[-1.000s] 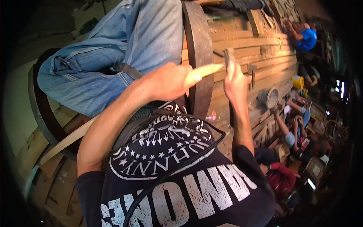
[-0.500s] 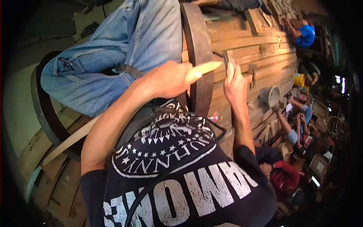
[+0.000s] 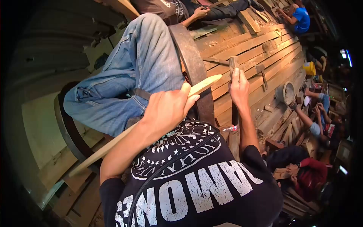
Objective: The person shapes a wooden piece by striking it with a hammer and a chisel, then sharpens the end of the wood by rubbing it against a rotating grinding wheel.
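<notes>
My left hand [image 3: 168, 108] is closed round a long, pale wooden strip [image 3: 206, 84] with a pointed end. The strip passes under my forearm, and its far end shows at the lower left. My right hand [image 3: 239, 87] grips a tool [image 3: 233, 62] with a squared, wood-coloured end above my fingers. A dark, narrow length of it runs down beside my wrist, partly hidden by my hand. The strip's tip points toward this tool, with a gap between them. A dark curved band [image 3: 193, 56] stands past my knee, behind the strip.
Wooden planks [image 3: 253, 49] lie ahead, with a hammer-like tool [image 3: 261, 75] on them. A bucket [image 3: 284, 93] and a yellow pail [image 3: 309, 68] stand at right. Several people sit nearby, one in a blue shirt [image 3: 302, 19]. Another person's hand [image 3: 201, 13] is at the top.
The view has shifted, bringing another person's arm in at the top. My left hand and the strip sit lower in view. Both hands keep their hold.
</notes>
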The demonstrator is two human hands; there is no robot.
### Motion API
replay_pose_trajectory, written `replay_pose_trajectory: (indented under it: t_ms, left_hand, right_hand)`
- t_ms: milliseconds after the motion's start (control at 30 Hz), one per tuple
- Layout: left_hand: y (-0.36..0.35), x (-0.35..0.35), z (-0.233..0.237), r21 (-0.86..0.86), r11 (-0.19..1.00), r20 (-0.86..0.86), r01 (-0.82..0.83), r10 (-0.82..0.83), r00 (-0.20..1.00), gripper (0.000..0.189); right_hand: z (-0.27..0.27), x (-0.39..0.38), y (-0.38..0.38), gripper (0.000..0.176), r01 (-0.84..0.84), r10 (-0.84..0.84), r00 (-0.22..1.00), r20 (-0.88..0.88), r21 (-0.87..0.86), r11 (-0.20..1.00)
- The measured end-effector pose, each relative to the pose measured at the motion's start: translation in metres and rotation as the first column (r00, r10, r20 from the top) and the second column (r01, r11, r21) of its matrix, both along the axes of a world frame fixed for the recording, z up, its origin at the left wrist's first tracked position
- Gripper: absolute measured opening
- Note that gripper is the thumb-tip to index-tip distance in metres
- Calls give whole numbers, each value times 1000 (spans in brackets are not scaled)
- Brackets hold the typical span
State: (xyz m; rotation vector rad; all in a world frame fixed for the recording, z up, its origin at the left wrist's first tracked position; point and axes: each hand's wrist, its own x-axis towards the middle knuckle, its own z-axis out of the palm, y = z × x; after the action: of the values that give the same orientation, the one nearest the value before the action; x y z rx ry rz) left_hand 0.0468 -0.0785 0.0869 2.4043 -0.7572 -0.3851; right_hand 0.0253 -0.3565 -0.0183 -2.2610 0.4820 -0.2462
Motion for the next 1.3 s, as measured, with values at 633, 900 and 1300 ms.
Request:
replay_pose_trajectory:
  t_ms: [633,900,1300]
  left_hand:
    - [3,-18,30,41,997,264,-69,55,963,28]
    - [4,-19,35,50,996,253,-75,60,966,28]
    - [6,-18,34,23,997,212,-77,70,975,28]
  right_hand:
    - [77,-9,38,27,-414,223,904,365,614,672]
    - [75,-7,41,27,-437,215,889,404,609,662]
    - [66,-6,38,28,-505,244,838,488,523,687]
